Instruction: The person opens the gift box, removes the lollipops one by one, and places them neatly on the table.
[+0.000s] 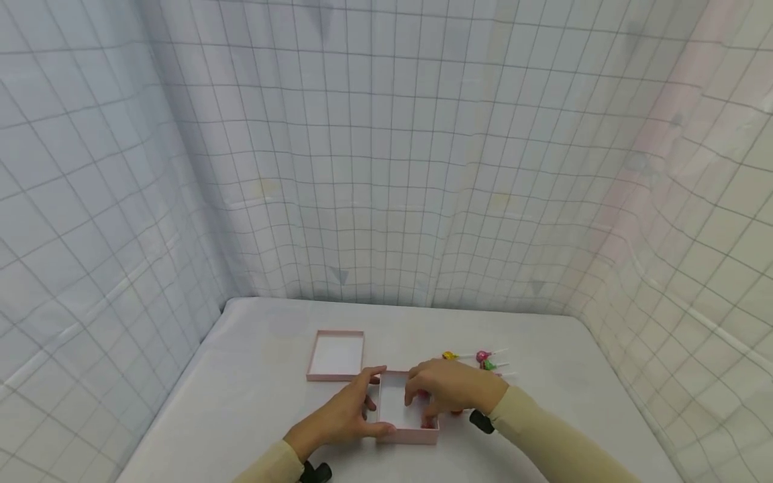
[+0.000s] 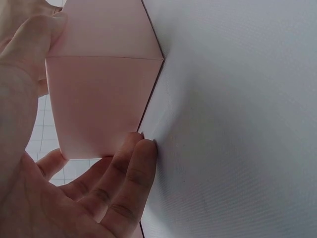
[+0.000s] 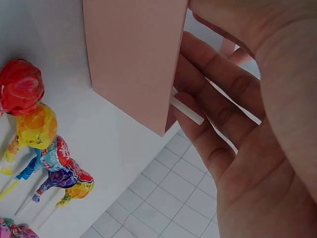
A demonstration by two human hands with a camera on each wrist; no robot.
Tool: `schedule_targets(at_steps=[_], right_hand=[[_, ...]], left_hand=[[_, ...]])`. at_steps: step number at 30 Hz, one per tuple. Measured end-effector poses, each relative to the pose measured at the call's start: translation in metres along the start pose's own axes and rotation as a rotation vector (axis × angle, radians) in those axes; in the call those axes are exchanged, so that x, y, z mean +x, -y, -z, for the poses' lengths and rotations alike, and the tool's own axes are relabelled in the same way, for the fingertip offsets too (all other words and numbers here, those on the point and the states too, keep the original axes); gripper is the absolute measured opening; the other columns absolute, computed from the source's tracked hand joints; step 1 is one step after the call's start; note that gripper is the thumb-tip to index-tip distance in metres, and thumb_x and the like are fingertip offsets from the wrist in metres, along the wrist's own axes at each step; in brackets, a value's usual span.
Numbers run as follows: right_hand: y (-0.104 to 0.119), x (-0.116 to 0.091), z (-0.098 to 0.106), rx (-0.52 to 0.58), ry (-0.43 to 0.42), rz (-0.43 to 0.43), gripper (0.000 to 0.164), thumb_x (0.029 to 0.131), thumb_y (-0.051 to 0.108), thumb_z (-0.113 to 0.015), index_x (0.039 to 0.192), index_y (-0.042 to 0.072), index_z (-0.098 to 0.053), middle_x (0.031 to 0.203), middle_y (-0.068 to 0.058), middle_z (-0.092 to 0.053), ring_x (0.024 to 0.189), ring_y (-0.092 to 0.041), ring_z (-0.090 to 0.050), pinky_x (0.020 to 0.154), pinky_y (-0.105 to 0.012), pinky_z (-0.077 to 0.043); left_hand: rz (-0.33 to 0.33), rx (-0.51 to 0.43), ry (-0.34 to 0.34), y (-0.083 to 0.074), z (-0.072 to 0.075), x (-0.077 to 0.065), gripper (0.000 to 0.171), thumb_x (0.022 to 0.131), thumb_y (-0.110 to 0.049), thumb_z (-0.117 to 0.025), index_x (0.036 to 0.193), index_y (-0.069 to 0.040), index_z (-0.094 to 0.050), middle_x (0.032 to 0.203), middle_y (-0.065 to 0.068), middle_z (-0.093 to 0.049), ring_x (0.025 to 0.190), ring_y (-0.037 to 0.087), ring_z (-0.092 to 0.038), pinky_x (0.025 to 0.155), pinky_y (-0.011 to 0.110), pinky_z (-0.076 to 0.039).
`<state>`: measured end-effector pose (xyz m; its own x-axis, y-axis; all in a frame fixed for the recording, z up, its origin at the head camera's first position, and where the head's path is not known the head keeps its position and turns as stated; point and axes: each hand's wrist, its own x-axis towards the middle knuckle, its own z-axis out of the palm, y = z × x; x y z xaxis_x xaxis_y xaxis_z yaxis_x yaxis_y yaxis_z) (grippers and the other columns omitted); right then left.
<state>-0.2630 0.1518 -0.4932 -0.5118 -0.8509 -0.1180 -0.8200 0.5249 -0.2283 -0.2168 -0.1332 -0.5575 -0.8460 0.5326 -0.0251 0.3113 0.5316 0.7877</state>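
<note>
An open pink box [image 1: 407, 437] with a white inside stands on the white table. My left hand [image 1: 341, 412] grips its left side, thumb at the near corner and fingers along the wall. Over the box's right part, my right hand [image 1: 449, 384] reaches in with bent fingers. A lollipop's white stick [image 3: 187, 110] shows by those fingers in the right wrist view; its head is hidden there. Something reddish [image 1: 427, 422] lies inside the box near its front right corner, partly covered by the right hand.
A pink lid [image 1: 335, 357], white inside up, lies behind and left of the box. Right of the box are several wrapped lollipops, among them a yellow one [image 1: 449, 355], a pink one [image 1: 483, 356] and a red one [image 3: 21, 87]. Gridded white curtains [image 1: 386, 168] surround the table.
</note>
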Motion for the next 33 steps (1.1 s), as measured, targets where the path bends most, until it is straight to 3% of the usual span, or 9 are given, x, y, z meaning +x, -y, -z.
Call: schedule_targets(at_steps=[4, 9, 20, 27, 33], right_hand=[[0.005, 0.008, 0.001, 0.015, 0.075, -0.032, 0.031, 0.088, 0.024, -0.106, 0.114, 0.024, -0.090, 0.110, 0.013, -0.082, 0.098, -0.003, -0.069, 0.094, -0.019, -0.060], [0.010, 0.017, -0.003, -0.041, 0.125, -0.016, 0.034, 0.086, 0.021, -0.107, 0.115, 0.023, -0.090, 0.107, 0.013, -0.085, 0.094, 0.002, -0.068, 0.092, -0.017, -0.060], [0.006, 0.022, -0.008, -0.078, 0.061, -0.028, 0.025, 0.094, 0.019, -0.101, 0.116, 0.020, -0.089, 0.102, 0.012, -0.082, 0.087, 0.004, -0.061, 0.086, -0.014, -0.059], [0.004, 0.018, -0.007, -0.040, 0.082, -0.035, 0.020, 0.095, 0.015, -0.099, 0.111, 0.019, -0.088, 0.090, 0.011, -0.077, 0.078, 0.003, -0.055, 0.075, -0.012, -0.051], [0.006, 0.017, -0.009, -0.061, 0.089, -0.038, 0.016, 0.098, 0.011, -0.096, 0.105, 0.021, -0.087, 0.085, 0.014, -0.073, 0.076, 0.002, -0.057, 0.075, -0.012, -0.052]], left_hand=[[-0.006, 0.001, -0.002, -0.001, 0.000, 0.000, 0.113, 0.095, -0.043, -0.100, 0.179, -0.011, -0.032, 0.167, 0.022, -0.057, 0.107, 0.014, -0.066, 0.084, 0.025, -0.053], [-0.011, -0.001, -0.008, -0.002, 0.000, -0.001, 0.113, 0.094, -0.042, -0.100, 0.179, -0.010, -0.033, 0.166, 0.022, -0.057, 0.106, 0.014, -0.065, 0.084, 0.025, -0.053], [-0.009, -0.005, 0.001, -0.002, -0.001, -0.001, 0.114, 0.094, -0.042, -0.100, 0.179, -0.009, -0.032, 0.167, 0.022, -0.057, 0.106, 0.012, -0.065, 0.084, 0.024, -0.054], [-0.005, 0.001, -0.006, -0.001, -0.001, -0.002, 0.113, 0.094, -0.043, -0.100, 0.180, -0.011, -0.032, 0.168, 0.023, -0.057, 0.105, 0.010, -0.064, 0.084, 0.025, -0.053], [-0.013, 0.004, -0.008, -0.001, -0.001, -0.002, 0.113, 0.095, -0.043, -0.099, 0.180, -0.009, -0.032, 0.167, 0.023, -0.057, 0.105, 0.010, -0.064, 0.084, 0.025, -0.053]])
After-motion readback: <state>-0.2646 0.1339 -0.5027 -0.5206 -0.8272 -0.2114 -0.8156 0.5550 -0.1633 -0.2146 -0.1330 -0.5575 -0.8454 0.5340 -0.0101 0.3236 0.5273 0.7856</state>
